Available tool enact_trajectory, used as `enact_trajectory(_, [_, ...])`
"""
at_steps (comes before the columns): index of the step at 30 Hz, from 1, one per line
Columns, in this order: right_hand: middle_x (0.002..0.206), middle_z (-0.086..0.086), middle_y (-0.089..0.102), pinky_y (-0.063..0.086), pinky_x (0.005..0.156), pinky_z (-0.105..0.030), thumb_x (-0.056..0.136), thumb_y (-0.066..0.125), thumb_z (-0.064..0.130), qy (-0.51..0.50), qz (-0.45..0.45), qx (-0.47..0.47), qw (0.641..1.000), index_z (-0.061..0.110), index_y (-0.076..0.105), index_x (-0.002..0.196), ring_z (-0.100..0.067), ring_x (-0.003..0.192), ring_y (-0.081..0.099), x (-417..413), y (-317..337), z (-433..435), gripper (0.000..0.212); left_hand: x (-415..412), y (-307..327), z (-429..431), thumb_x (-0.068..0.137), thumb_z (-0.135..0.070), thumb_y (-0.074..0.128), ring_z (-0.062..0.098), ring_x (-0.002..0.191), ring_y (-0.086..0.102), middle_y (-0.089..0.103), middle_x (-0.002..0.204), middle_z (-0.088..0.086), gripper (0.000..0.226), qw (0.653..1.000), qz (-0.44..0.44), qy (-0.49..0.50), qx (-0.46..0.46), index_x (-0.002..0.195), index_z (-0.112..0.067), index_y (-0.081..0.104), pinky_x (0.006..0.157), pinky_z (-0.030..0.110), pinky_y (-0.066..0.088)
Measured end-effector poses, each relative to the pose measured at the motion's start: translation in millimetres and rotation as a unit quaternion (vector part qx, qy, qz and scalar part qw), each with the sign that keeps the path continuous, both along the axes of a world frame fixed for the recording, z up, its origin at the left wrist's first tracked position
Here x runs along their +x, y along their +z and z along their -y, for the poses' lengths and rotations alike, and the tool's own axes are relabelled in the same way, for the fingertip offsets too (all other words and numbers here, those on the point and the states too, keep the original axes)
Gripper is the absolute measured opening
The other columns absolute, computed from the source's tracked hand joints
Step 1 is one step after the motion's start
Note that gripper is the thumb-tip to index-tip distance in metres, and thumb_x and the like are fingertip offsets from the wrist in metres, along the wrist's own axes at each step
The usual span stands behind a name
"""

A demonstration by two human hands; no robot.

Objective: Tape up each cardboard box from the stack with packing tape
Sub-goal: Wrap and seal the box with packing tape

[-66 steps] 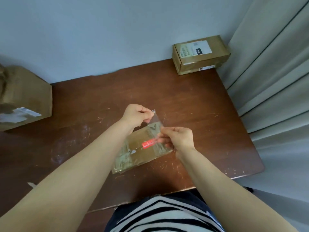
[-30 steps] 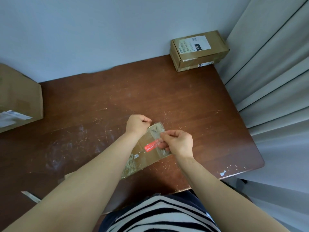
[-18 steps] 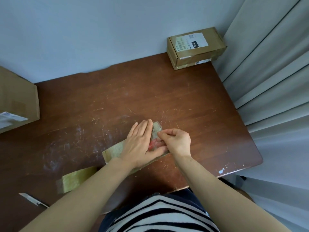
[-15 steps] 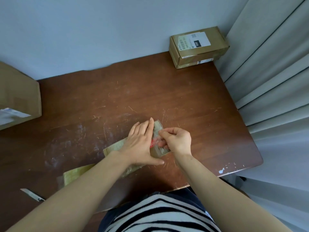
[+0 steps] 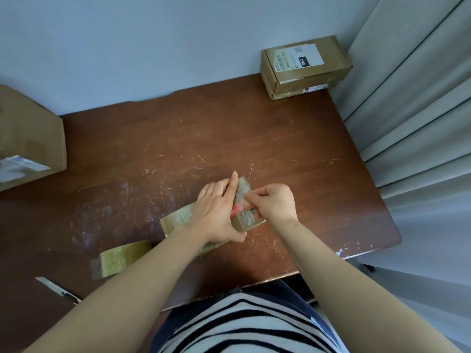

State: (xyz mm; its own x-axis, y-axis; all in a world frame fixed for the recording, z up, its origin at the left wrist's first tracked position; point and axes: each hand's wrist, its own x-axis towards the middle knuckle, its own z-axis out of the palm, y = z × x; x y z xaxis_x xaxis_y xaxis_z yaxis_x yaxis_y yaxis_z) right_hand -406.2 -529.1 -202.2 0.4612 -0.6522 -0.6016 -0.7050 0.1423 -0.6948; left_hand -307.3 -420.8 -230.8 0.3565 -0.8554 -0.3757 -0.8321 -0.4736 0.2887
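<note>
cardboard, flat and small: the box in hand [image 5: 178,218] lies on the wooden table [image 5: 229,138] near its front edge, just ahead of the person. clear tape [image 5: 242,192] glosses its top, crossing a red label [image 5: 236,210]. the left hand [image 5: 216,208] lies flat on it, fingers straight, pressing down. the right hand [image 5: 276,202] has its fingers curled, thumb and forefinger pinching the tape at the box's right end. by the look of it this box is nearly sealed, with a last strip being smoothed down. counted: three boxes in view, this one, a labelled box [image 5: 305,64] at the far right corner and a bigger box [image 5: 30,138] cut off at the left edge. whether those two are taped i cannot tell. one tape roll [image 5: 122,258] and one knife [image 5: 57,288] lie at the near left, apart from the box.
</note>
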Motion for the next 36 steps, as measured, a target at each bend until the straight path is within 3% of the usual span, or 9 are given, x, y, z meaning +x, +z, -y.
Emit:
enact_trajectory(8, [0.061, -0.002, 0.071, 0.060, 0.069, -0.037, 0.088, 0.066, 0.025, 0.083, -0.063, -0.025, 0.994, 0.018, 0.066, 0.081, -0.016, 0.056, 0.069, 3, -1, 4, 0.010, -1, -1, -5, 0.067, -0.066, 0.064, 0.024, 0.145, 0.008, 0.010, 0.156, 0.008, 0.126, 0.998, 0.042, -0.049, -0.019, 0.152, -0.016, -0.014, 0.119, 0.035, -0.006])
enact_trajectory(14, [0.092, -0.001, 0.065, 0.050, 0.059, -0.028, 0.069, 0.081, 0.047, 0.021, -0.096, 0.018, 0.995, 0.019, 0.046, 0.102, -0.012, 0.070, 0.061, -20, -10, 7, 0.056, -6, 3, -9, 0.078, -0.060, 0.060, 0.021, 0.145, -0.022, -0.026, 0.156, 0.010, 0.114, 0.995, 0.057, -0.078, -0.010, 0.150, -0.016, -0.017, 0.116, 0.034, -0.019])
enact_trajectory(19, [0.048, 0.005, 0.052, 0.036, 0.043, -0.026, 0.085, 0.059, 0.023, -0.029, 0.010, 0.106, 0.994, 0.009, 0.057, 0.090, -0.014, 0.040, 0.046, -24, -14, 4, 0.016, -32, -13, -24, 0.090, -0.031, 0.039, 0.022, 0.142, 0.029, 0.031, 0.154, 0.010, 0.061, 0.981, 0.112, -0.107, -0.113, 0.146, -0.006, 0.035, 0.117, 0.037, 0.011])
enact_trajectory(24, [0.041, 0.003, 0.046, 0.036, 0.042, -0.027, 0.093, 0.045, 0.028, -0.004, -0.012, 0.094, 0.995, 0.008, 0.053, 0.082, -0.019, 0.038, 0.047, -18, -12, 6, 0.024, -45, -26, -27, 0.086, -0.002, 0.045, 0.020, 0.137, 0.039, 0.043, 0.148, 0.010, 0.055, 0.963, 0.156, -0.122, -0.180, 0.141, -0.005, 0.044, 0.118, 0.036, 0.022])
enact_trajectory(26, [0.050, 0.000, 0.050, 0.039, 0.049, -0.029, 0.097, 0.041, 0.033, 0.016, -0.037, 0.059, 0.997, 0.010, 0.053, 0.083, -0.020, 0.045, 0.049, -18, -12, 7, 0.030, -47, -22, -27, 0.086, 0.001, 0.033, 0.019, 0.134, 0.044, 0.048, 0.143, 0.009, 0.053, 0.959, 0.148, -0.123, -0.208, 0.135, -0.005, 0.052, 0.113, 0.035, 0.030])
enact_trajectory(28, [0.073, 0.001, 0.058, 0.043, 0.065, -0.031, 0.100, 0.035, 0.032, 0.034, -0.070, -0.065, 0.995, 0.014, 0.057, 0.092, -0.021, 0.069, 0.055, -20, -13, 8, 0.029, -47, -19, -29, 0.087, -0.008, 0.052, 0.020, 0.138, 0.036, 0.043, 0.146, 0.011, 0.052, 0.957, 0.135, -0.126, -0.223, 0.139, -0.004, 0.046, 0.113, 0.037, 0.027])
enact_trajectory(30, [0.108, 0.001, 0.060, 0.044, 0.082, -0.031, 0.102, 0.031, 0.030, 0.051, -0.020, -0.198, 0.979, 0.022, 0.058, 0.116, -0.019, 0.100, 0.055, -20, -11, 8, 0.031, -42, -9, -25, 0.074, -0.043, 0.074, 0.024, 0.145, 0.016, 0.020, 0.156, 0.014, 0.101, 0.975, 0.132, -0.086, -0.154, 0.148, -0.002, 0.019, 0.120, 0.041, 0.013])
enact_trajectory(33, [0.156, 0.003, 0.024, 0.018, 0.115, -0.027, 0.104, 0.027, 0.031, 0.198, 0.063, -0.287, 0.935, 0.021, 0.029, 0.149, -0.012, 0.145, 0.017, -11, -16, 4, 0.046, -27, -1, -12, 0.066, -0.071, 0.065, 0.028, 0.146, -0.017, -0.024, 0.153, 0.015, 0.133, 0.984, 0.168, -0.036, -0.038, 0.146, -0.003, -0.017, 0.118, 0.043, -0.013])
enact_trajectory(36, [0.160, 0.002, -0.009, -0.003, 0.118, -0.025, 0.103, 0.022, 0.042, 0.311, 0.020, -0.259, 0.914, 0.016, 0.003, 0.153, -0.008, 0.145, -0.012, -5, -32, -4, 0.059, -22, -7, -2, 0.068, -0.076, 0.051, 0.030, 0.148, -0.006, -0.012, 0.157, 0.018, 0.125, 0.986, 0.167, -0.018, -0.006, 0.149, 0.001, -0.003, 0.118, 0.047, -0.008])
